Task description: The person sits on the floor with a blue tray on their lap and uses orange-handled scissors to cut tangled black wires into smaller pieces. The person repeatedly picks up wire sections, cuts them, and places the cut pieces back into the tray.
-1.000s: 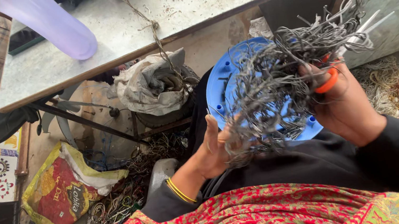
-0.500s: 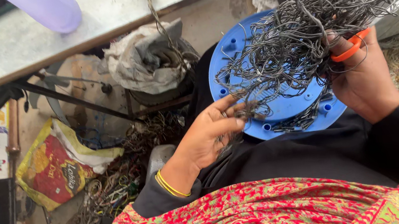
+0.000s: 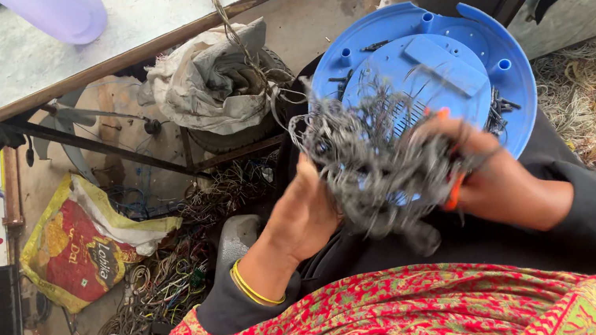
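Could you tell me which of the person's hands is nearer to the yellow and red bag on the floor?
Left. The left hand sits on the side of the wire tangle toward the bag; the right hand is beyond it.

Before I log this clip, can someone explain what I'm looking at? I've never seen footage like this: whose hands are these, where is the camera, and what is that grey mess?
There is no machine here. The single picture comes from a camera worn on a person's head, looking down at their own lap and two bare hands. The left hand, with yellow bangles at the wrist, and the right hand together grip a tangled bundle of thin grey wires. An orange ring-shaped handle, probably of scissors, shows at the right hand's fingers. Under the bundle, on the lap, rests a round blue plastic disc with a ribbed centre. Further off stands a grey-topped table with a lilac plastic container on it. On the floor lie a yellow and red printed bag, a crumpled grey cloth sack, and loose piles of coloured wire scrap.
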